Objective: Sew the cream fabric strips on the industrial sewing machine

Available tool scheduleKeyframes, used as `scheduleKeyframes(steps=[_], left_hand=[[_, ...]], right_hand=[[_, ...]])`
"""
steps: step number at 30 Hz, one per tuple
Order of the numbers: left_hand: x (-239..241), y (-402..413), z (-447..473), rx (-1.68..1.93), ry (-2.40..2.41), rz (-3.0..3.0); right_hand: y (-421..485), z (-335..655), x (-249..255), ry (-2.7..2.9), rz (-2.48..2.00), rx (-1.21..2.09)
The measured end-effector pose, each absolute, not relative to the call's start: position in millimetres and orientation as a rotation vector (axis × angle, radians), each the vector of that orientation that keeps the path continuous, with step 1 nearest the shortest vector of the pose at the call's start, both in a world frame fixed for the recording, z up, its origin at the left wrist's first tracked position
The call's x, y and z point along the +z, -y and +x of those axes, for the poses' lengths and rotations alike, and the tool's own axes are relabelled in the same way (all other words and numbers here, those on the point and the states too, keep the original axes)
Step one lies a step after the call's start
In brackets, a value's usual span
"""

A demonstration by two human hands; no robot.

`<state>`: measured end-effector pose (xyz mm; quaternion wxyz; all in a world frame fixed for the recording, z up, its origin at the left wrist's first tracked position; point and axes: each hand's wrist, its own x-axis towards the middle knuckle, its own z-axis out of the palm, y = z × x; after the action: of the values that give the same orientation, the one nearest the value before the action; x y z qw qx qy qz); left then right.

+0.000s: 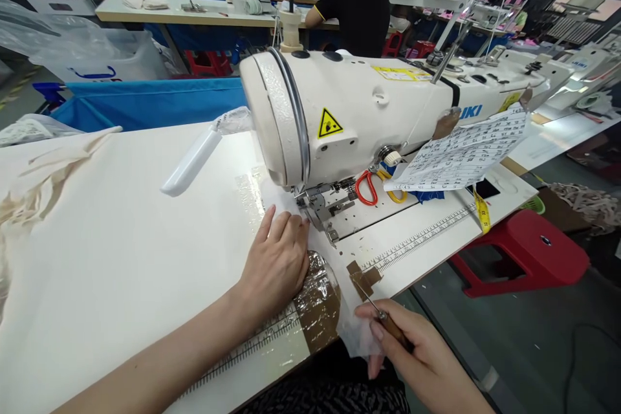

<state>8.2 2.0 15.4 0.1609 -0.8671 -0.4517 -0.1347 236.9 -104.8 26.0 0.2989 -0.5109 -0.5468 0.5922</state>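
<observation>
White sheer cloth [354, 320] runs from beside the left grip [279, 255] down to the right grip [424, 339], which is closed around a wooden-handled awl [395, 331]. Palm down, fingers drawn together, the left grip sits just beside the sewing machine [359, 110]; whether it pinches cloth, I cannot tell. Those fingers could be caught if they strayed under its metal parts, and the thin steel tip might snag the flimsy weave. Glossy, wrinkled brown tape [317, 307] covers the smooth counter [145, 246] near the left grip.

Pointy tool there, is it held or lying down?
Held: the right hand has the pointy tool by its brown handle, metal spike sticking out.
</observation>
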Motion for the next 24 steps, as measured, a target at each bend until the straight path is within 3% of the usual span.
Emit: scheduleKeyframes(steps=[5, 8, 16, 24], left_hand=[[21.4, -7.7, 6.8, -0.246, 1.292, -2.451], [22.1, -6.7, 5.4, -0.260, 1.318, -2.488], [17.7, 0.8, 2.3, -0.297, 1.343, -2.560], [12.4, -15.8, -0.1, -0.367, 1.368, -2.537]], right_hand=[[115.4, 209.8, 12.9, 0.726, -1.117, 1.970], [122.5, 200.9, 8.5, 0.557, -1.091, 1.991], [130.1, 212.6, 5.5, 1.124, -1.384, 1.560], [122.6, 221.4, -4.6, 1.571, -1.268, 1.427]])
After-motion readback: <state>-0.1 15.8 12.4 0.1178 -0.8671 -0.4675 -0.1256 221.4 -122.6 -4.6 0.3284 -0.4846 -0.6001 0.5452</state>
